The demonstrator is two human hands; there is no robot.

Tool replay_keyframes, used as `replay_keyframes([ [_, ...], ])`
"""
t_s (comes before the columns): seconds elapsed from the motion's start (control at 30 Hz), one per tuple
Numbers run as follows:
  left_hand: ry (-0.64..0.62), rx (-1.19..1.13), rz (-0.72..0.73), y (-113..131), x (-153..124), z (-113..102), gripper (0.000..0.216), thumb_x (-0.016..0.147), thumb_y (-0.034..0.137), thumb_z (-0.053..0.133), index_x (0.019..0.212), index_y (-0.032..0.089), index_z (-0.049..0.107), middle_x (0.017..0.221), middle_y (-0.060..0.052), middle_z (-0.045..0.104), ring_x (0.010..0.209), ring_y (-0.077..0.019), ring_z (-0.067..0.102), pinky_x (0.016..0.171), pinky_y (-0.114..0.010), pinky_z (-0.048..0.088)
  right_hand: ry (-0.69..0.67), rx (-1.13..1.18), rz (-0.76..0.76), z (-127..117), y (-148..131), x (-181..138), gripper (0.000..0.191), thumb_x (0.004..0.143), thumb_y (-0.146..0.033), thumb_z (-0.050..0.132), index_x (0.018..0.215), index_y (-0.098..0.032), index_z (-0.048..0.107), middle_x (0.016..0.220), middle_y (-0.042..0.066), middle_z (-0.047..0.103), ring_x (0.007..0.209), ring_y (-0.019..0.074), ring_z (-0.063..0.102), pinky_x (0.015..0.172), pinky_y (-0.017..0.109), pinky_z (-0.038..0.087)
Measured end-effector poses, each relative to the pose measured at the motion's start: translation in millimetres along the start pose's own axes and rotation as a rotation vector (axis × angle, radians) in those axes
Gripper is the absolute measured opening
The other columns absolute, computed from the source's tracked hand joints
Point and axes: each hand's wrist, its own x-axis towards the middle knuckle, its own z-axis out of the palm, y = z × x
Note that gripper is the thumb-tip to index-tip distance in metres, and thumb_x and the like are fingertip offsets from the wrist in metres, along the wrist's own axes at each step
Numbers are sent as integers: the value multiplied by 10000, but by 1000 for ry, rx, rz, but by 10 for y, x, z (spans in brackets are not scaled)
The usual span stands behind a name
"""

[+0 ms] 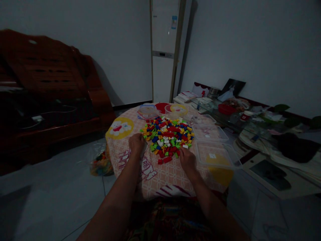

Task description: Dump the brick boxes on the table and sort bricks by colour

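A heap of small coloured building bricks [168, 136] lies in the middle of a round table covered with a pink cartoon-print cloth [160, 177]. My left hand [136, 144] rests at the heap's left edge with its fingers curled in; what it holds, if anything, is hidden. At the heap's near right edge my right hand [187, 160] lies knuckles-up, fingers bent down toward loose red bricks [164, 160]; its grip cannot be made out.
Clear plastic tubs [217, 155] line the table's right side, another [148, 110] sits at the back. A bag of bricks [100, 163] lies on the floor at left. A dark wooden sofa [50, 97] stands left; a cluttered glass table [240, 117] right.
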Motion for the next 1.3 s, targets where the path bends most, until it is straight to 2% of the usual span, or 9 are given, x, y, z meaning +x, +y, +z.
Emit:
replay_keyframes([
  [0.13, 5, -35, -37, -19, 16, 25, 358, 920, 273, 509, 1075, 142, 804, 1137, -158, 786, 1040, -274, 694, 878, -350, 462, -261, -109, 153, -46, -69, 244, 246, 1040, -232, 550, 1182, -205, 750, 1038, 100, 804, 917, 197, 744, 758, 244, 454],
  [0.2, 22, -68, -65, -28, 28, 41, 379, 918, 291, 522, 1132, 158, 806, 1181, -148, 785, 1056, -274, 700, 881, -347, 477, -317, -112, 160, -59, -86, 283, 251, 1058, -311, 545, 1157, -216, 755, 1066, 99, 802, 946, 207, 740, 759, 254, 443],
  [0.37, 14, -144, -107, -47, 48, 62, 383, 895, 336, 552, 1132, 208, 824, 1128, -119, 807, 1008, -277, 725, 810, -339, 507, -233, -89, 160, 12, -99, 211, 242, 1062, -329, 539, 1103, -220, 751, 1063, 89, 794, 938, 200, 721, 738, 258, 398],
  [0.57, 0, -302, -121, -61, -29, 57, 403, 901, 409, 534, 1078, 198, 828, 952, -112, 808, 775, -249, 714, 652, -320, 494, -81, 8, 157, 87, -41, 119, 240, 1038, -272, 520, 930, -209, 726, 929, 64, 776, 826, 175, 676, 697, 253, 341],
  [0.73, 95, -378, 3, -34, -82, 14, 429, 943, 396, 504, 1171, 168, 787, 996, -136, 790, 894, -285, 714, 785, -387, 543, -12, 72, 156, 127, -9, 108, 229, 1001, -297, 537, 882, -219, 716, 853, 49, 754, 767, 172, 641, 669, 254, 316],
  [0.9, 118, -399, 159, 292, -231, 107, 544, 921, 456, 610, 1423, 250, 650, 1370, -118, 694, 1243, -310, 642, 1046, -444, 523, 11, 144, 217, 177, 19, 139, 257, 978, -320, 518, 818, -232, 698, 753, 26, 709, 699, 168, 608, 640, 254, 304],
  [1.0, 3, -330, 524, 601, -394, 211, 830, 825, 485, 741, 1578, 234, 499, 1593, -150, 519, 1460, -364, 472, 1208, -529, 388, 19, 187, 246, 181, 50, 149, 258, 963, -324, 517, 794, -234, 689, 718, 20, 683, 658, 164, 577, 629, 256, 301],
  [1.13, -64, -100, 511, 957, -417, 255, 814, 854, 401, 716, 1616, 295, 452, 1654, -156, 443, 1523, -396, 380, 1240, -639, 275, 35, 216, 260, 186, 68, 143, 274, 958, -350, 509, 780, -236, 684, 697, 19, 656, 645, 171, 560, 615, 261, 297],
  [1.3, -89, 47, 474, 1276, -54, 280, 696, 926, 414, 648, 1596, 329, 479, 1668, -158, 421, 1489, -406, 415, 1223, -690, 262, 31, 278, 255, 219, 81, 128, 295, 961, -366, 488, 770, -233, 669, 693, 17, 643, 655, 170, 572, 629, 252, 327],
])
